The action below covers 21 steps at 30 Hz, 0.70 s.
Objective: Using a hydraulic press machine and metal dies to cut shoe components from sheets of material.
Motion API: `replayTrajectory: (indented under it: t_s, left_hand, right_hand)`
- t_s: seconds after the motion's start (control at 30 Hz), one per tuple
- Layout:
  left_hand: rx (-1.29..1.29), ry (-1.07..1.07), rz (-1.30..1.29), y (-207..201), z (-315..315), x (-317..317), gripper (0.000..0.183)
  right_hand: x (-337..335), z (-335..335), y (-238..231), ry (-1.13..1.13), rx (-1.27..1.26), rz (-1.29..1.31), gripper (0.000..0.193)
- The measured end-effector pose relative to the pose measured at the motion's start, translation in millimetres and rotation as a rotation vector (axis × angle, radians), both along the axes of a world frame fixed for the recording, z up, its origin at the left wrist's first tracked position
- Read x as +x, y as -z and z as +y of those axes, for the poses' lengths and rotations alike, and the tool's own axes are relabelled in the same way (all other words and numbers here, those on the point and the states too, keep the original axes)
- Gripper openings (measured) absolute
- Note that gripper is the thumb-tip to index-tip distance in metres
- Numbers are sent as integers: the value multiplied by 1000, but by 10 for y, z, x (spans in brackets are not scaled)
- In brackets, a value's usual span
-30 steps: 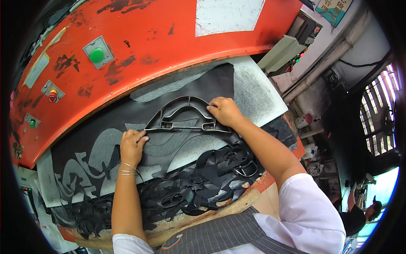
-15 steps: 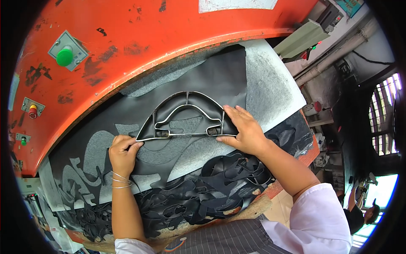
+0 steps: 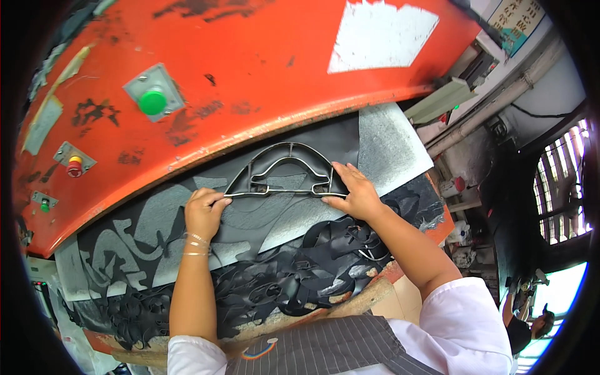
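Note:
A steel cutting die [image 3: 291,145], arch-shaped with a straight near side and inner cross walls, lies on a black sheet of material [image 3: 340,140]. My left hand [image 3: 204,211] pinches its left corner between thumb and fingers. At its right end my right hand [image 3: 359,192] grips the outer wall, with the fingers on the far side and the thumb along the near edge. Beneath the sheet is a worn grey-white cutting pad [image 3: 394,140], which shows through cut-out shapes to the left and in front of the die.
A large orange machine head [image 3: 262,69] overhangs the pad's far side, bearing a green button [image 3: 152,102] and a red knob [image 3: 74,166]. Black offcuts [image 3: 281,281] are heaped along the near edge. Another person [image 3: 522,328] is at the far right.
The view has tilted, so more of the orange machine shows and it hides more of the sheet. Both hands have shifted the die slightly away from me, off the cut-out patch.

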<state>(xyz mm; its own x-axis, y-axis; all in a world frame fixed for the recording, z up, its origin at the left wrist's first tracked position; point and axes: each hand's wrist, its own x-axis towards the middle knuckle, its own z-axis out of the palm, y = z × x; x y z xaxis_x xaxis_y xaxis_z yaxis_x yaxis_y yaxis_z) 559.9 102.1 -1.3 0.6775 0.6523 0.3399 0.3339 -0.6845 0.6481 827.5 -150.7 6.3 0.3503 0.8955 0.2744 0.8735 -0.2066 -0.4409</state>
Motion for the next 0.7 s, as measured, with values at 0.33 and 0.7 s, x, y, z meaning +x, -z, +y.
replayTrajectory:
  t_s: [0.33, 0.7]
  left_hand:
    - [16, -663, -548, -430, 372, -1558, 40]
    - [608, -1220, -392, -1304, 1632, -2950, 85]
  right_hand:
    - [-1020, 33, -603, 131, 304, 92, 70]
    - [-1861, 1476, -1266, -34, 656, 362, 37]
